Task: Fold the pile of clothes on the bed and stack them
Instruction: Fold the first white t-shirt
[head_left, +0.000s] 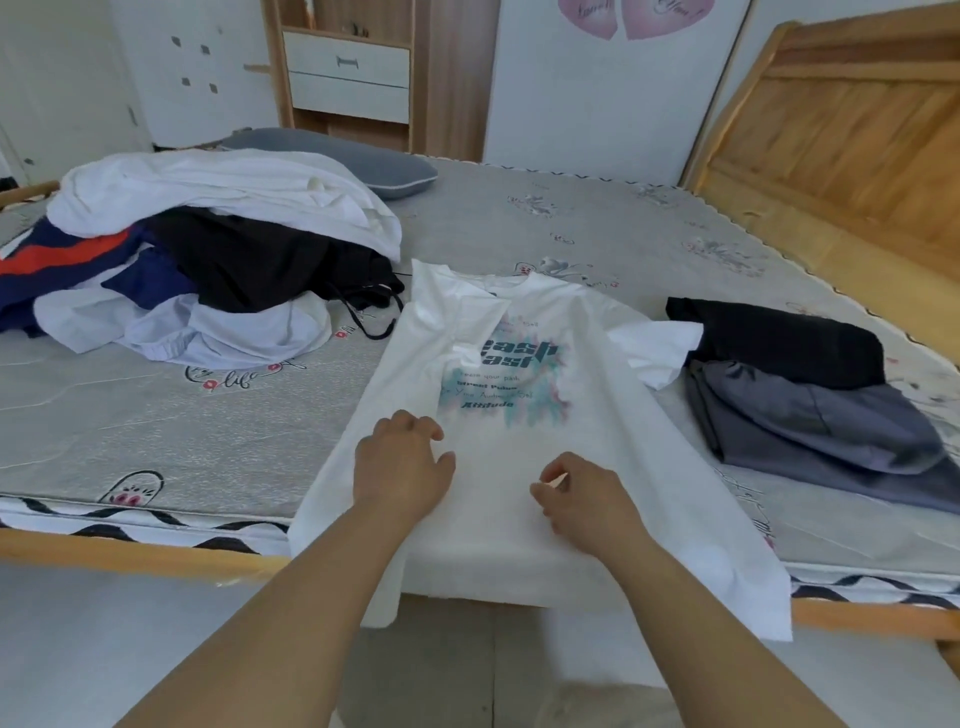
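White T-shirt (519, 467) under both hands: left hand (402, 467) and right hand (584, 499), fingers loosely curled, holding nothing. Unfolded pile (208, 270) far left; folded dark stack (800, 384) right.

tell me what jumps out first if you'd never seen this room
A white printed T-shirt lies spread face up in the middle of the bed, its hem hanging over the near edge, with the left hand and right hand resting on its lower part. To the left sits an unfolded pile of clothes in white, black, navy and red. To the right lie folded dark garments, black over grey.
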